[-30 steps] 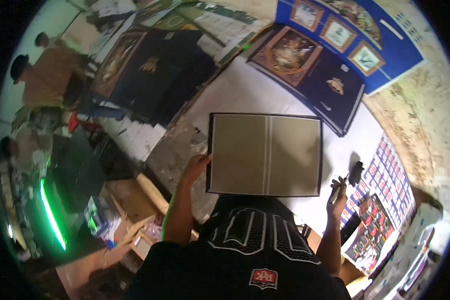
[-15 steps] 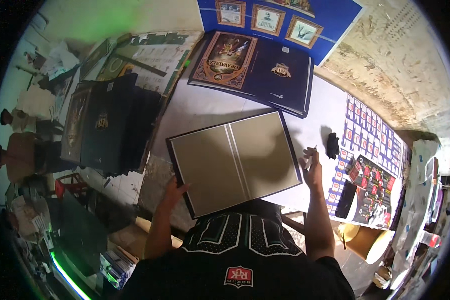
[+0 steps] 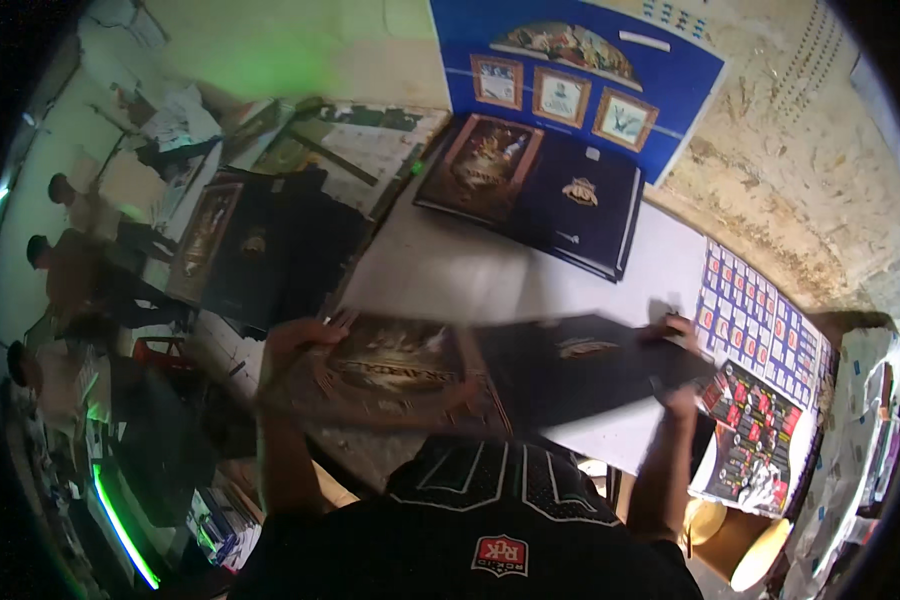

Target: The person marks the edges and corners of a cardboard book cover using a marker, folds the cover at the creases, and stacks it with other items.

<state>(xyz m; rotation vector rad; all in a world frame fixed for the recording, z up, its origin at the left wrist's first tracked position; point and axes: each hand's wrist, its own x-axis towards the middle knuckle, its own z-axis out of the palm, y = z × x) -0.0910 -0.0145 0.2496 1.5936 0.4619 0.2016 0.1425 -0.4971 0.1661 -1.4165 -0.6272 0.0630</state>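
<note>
I hold a large opened folder cover (image 3: 470, 375) flat in front of me, printed side up: a brown ornate panel on the left, a dark navy panel on the right. It is blurred by motion. My left hand (image 3: 295, 340) grips its left edge. My right hand (image 3: 678, 365) grips its right edge, close to the white tabletop (image 3: 470, 275). A similar opened cover (image 3: 535, 185) lies flat at the far side of the table.
A stack of dark covers (image 3: 255, 250) sits to the left. Printed sheets (image 3: 760, 325) and a dark flyer (image 3: 745, 440) lie at the right. A blue poster (image 3: 580, 75) hangs on the wall. Several people (image 3: 70, 280) stand at far left.
The cover was held with its plain grey inner side facing me; it has been turned over and lowered, and its printed side now faces up. My view shifted toward the wall.
</note>
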